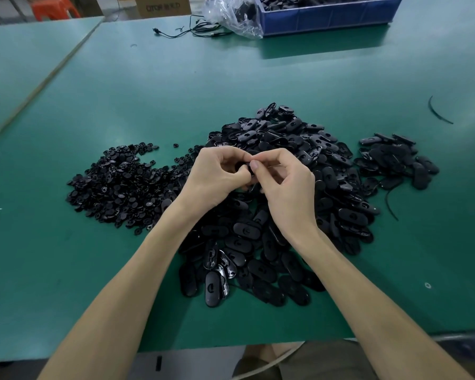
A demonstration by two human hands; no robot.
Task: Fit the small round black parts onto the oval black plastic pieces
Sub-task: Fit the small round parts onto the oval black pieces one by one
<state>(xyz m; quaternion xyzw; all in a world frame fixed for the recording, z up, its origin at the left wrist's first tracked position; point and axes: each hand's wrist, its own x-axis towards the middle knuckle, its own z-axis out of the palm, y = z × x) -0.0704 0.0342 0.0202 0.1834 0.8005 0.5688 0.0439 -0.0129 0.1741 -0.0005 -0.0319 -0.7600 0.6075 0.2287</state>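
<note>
Left hand (217, 175) and right hand (287, 185), fingers (255, 165) curled, pinch one black part (242, 169); best aligned square, then pressed evenly.

At about 12 o'clock, beyond the far edge of the worktop, a brown cardboard box (163, 6) carries one line of dark print. Its first letters look like "QTOP"; the rest is too blurred to read. No other text is legible.

a green surface (154, 86) fills the view, a second green table (25, 53) just beside it at left; beyond stand an orange stool (52, 6) and a cardboard box (165, 5).
</note>
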